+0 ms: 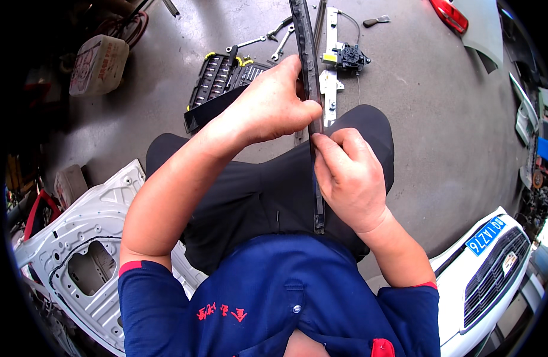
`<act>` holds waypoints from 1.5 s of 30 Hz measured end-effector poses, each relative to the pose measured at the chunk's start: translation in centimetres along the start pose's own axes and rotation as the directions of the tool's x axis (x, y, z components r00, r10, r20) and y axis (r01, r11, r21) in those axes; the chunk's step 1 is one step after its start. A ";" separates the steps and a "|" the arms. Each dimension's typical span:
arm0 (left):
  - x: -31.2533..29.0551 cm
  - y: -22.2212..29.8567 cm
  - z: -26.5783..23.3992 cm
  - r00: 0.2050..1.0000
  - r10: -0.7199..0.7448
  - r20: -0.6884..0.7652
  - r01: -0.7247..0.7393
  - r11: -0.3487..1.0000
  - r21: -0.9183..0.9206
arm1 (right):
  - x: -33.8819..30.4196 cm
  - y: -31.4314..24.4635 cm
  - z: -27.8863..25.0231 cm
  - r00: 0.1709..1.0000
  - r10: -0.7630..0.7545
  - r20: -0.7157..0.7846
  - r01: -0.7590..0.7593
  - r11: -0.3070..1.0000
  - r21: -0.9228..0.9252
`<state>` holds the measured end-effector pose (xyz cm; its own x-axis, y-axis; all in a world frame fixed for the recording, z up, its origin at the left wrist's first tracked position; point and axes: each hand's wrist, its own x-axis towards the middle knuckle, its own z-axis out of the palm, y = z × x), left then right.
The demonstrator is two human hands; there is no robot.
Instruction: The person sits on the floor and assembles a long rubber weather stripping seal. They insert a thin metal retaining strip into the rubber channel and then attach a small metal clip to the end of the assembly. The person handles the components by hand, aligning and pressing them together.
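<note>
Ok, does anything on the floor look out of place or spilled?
No clear spill shows. Loose wrenches lie on the floor beyond the open tool case, and a dark-handled tool lies alone farther right. They look stray beside the case's orderly rows.

Rubbery-looking strip [308, 65], shiny metal wrenches [246, 43], matt cloth trousers [238, 190], smooth, faintly glossy floor [446, 131]

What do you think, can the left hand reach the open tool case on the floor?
Probably yes, if the left hand lets go of the black strip: the tool case lies on the floor in front, with nothing seemingly blocking the way.
</note>
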<state>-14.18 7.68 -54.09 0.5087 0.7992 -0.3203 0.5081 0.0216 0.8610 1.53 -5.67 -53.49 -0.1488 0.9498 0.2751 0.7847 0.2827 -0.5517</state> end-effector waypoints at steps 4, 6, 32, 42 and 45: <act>0.0 0.2 0.0 1.000 -0.024 0.011 0.024 0.999 -0.024 | 0.2 0.1 0.0 0.999 -0.029 0.017 0.029 0.999 -0.030; -0.1 0.5 -0.2 0.999 -0.029 0.023 0.030 0.998 -0.049 | 0.4 0.3 0.2 1.000 0.000 0.003 0.000 1.000 0.003; -0.3 0.0 0.5 0.990 -0.062 0.130 0.088 0.975 -0.203 | 0.5 -0.1 -0.1 0.972 0.234 -0.005 -0.217 0.909 0.356; -0.4 0.7 0.8 0.989 -0.058 0.137 0.095 0.957 -0.275 | 1.5 2.1 1.1 0.976 -0.026 -0.214 0.056 0.989 0.136; -0.2 -0.1 0.9 0.990 -0.055 0.128 0.089 0.957 -0.276 | 1.2 2.2 1.4 0.963 -0.136 -0.232 0.159 0.984 0.084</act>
<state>-13.67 6.98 -54.47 0.5647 0.7130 -0.4156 0.3395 0.2582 0.9045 2.27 -3.66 -55.49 -0.1106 0.8455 0.5224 0.6974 0.4405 -0.5653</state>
